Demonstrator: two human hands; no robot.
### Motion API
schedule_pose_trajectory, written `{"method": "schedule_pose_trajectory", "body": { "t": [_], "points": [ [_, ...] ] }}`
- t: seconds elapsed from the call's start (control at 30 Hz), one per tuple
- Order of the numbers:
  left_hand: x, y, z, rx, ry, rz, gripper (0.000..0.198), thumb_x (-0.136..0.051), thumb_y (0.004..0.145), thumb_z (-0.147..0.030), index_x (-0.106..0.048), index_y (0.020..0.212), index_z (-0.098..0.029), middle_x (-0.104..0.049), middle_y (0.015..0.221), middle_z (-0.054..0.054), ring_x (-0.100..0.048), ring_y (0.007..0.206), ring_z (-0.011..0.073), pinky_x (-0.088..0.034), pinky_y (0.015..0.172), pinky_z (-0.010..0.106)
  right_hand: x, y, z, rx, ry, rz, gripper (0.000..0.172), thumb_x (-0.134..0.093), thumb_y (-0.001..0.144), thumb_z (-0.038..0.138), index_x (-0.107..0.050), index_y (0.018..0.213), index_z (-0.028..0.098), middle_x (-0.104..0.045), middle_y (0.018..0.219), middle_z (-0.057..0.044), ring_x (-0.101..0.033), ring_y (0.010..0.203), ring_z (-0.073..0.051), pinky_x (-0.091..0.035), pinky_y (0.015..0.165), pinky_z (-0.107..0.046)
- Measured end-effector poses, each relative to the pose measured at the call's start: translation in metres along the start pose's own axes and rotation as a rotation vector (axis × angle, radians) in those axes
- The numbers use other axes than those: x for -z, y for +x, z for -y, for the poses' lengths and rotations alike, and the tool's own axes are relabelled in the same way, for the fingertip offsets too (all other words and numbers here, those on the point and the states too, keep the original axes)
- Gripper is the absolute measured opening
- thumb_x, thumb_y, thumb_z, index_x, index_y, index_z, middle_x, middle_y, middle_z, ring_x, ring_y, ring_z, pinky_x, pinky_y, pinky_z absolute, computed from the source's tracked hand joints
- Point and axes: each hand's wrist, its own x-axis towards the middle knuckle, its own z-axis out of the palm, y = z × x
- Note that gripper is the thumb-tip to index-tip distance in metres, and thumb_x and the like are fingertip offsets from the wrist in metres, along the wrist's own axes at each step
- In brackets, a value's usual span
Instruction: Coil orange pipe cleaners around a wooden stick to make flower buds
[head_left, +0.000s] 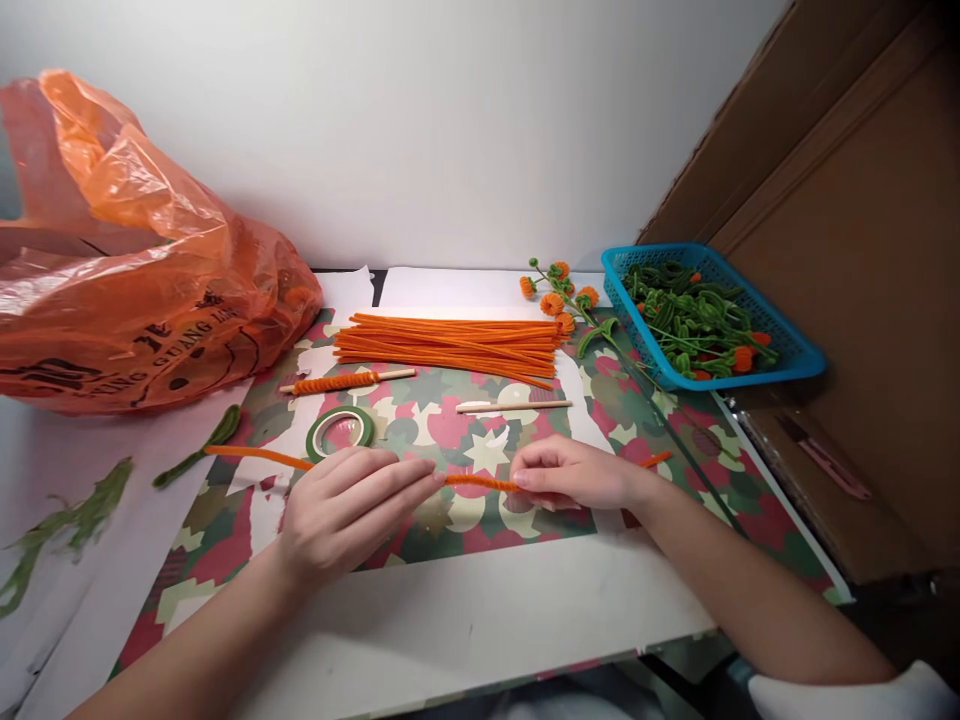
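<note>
My left hand (346, 508) and my right hand (576, 472) both pinch one long orange pipe cleaner (480, 482) that lies across the patterned mat (450, 530). Its left end runs out past my left hand towards a roll of green tape (339, 432); its right tip shows beyond my right wrist. Just behind my hands lie a bare wooden stick (514, 405) and a stick wound with orange pipe cleaner (345, 381). A bundle of several orange pipe cleaners (450, 345) lies further back.
A big orange plastic bag (127, 280) fills the left. A blue basket (795, 350) of green and orange pieces stands at the right, with a finished stem of orange flowers (559, 295) beside it. Green pipe cleaner pieces (199, 452) lie at the left. A brown cardboard wall (862, 250) rises on the right.
</note>
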Motion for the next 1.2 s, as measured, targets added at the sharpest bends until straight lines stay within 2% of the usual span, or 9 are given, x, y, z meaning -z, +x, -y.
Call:
{"method": "schedule_pose_trajectory", "body": {
  "t": [0.13, 0.23, 0.37, 0.73, 0.93, 1.07, 1.2],
  "points": [
    [0.002, 0.001, -0.001, -0.080, 0.008, -0.045, 0.020, -0.063, 0.077, -0.006, -0.068, 0.094, -0.015, -0.073, 0.080, 0.004, -0.062, 0.069, 0.0154, -0.049, 0.060, 0.030, 0.007, 0.001, -0.005, -0.154, 0.208, 0.238, 0.039, -0.048, 0.090, 0.043, -0.061, 0.076, 0.009, -0.047, 0.047, 0.005, -0.031, 0.032, -0.002, -0.022, 0.031, -0.016],
    [0.004, 0.002, -0.002, -0.104, 0.016, -0.063, 0.019, -0.063, 0.076, -0.004, -0.069, 0.092, -0.013, -0.073, 0.079, 0.004, -0.061, 0.069, 0.0156, -0.049, 0.060, 0.031, 0.007, 0.002, -0.009, -0.196, 0.322, 0.297, 0.040, -0.047, 0.091, 0.041, -0.061, 0.073, 0.008, -0.047, 0.044, 0.005, -0.030, 0.028, -0.002, -0.022, 0.029, -0.015],
    [0.004, 0.005, -0.003, -0.103, 0.040, -0.059, 0.019, -0.063, 0.077, -0.005, -0.069, 0.090, -0.017, -0.073, 0.079, 0.002, -0.061, 0.067, 0.0150, -0.050, 0.060, 0.031, 0.005, 0.003, -0.011, -0.178, 0.377, 0.307, 0.039, -0.054, 0.089, 0.040, -0.060, 0.068, 0.009, -0.046, 0.041, 0.006, -0.030, 0.028, -0.002, -0.023, 0.028, -0.014],
    [0.002, 0.004, -0.002, -0.101, 0.002, -0.041, 0.017, -0.061, 0.080, -0.007, -0.067, 0.093, -0.015, -0.072, 0.078, 0.003, -0.060, 0.067, 0.0149, -0.048, 0.060, 0.030, -0.004, 0.004, -0.010, -0.100, 0.419, 0.207, 0.043, -0.058, 0.086, 0.042, -0.056, 0.058, 0.010, -0.043, 0.037, 0.007, -0.027, 0.026, 0.000, -0.022, 0.029, -0.013],
    [0.000, 0.007, -0.003, -0.027, -0.043, -0.021, 0.018, -0.055, 0.082, -0.007, -0.064, 0.093, -0.019, -0.071, 0.074, 0.001, -0.057, 0.065, 0.0141, -0.046, 0.060, 0.028, -0.006, 0.005, -0.009, -0.007, 0.315, 0.063, 0.040, -0.065, 0.080, 0.043, -0.058, 0.059, 0.010, -0.042, 0.037, 0.008, -0.028, 0.028, -0.001, -0.020, 0.029, -0.014],
    [-0.002, 0.010, -0.007, 0.083, -0.146, 0.027, 0.018, -0.049, 0.083, -0.007, -0.061, 0.091, -0.018, -0.070, 0.074, 0.003, -0.057, 0.065, 0.0148, -0.043, 0.059, 0.029, -0.008, 0.005, -0.006, 0.019, 0.149, -0.046, 0.039, -0.066, 0.077, 0.044, -0.059, 0.059, 0.011, -0.043, 0.037, 0.008, -0.030, 0.030, -0.002, -0.022, 0.028, -0.015],
    [-0.004, 0.012, -0.012, 0.290, -0.258, 0.070, 0.013, -0.052, 0.082, -0.008, -0.058, 0.086, -0.019, -0.066, 0.073, 0.001, -0.056, 0.063, 0.0123, -0.040, 0.062, 0.028, -0.012, 0.005, -0.004, 0.085, -0.001, -0.147, 0.035, -0.066, 0.077, 0.041, -0.061, 0.060, 0.011, -0.044, 0.039, 0.007, -0.032, 0.032, -0.003, -0.024, 0.030, -0.016]
  ]
}}
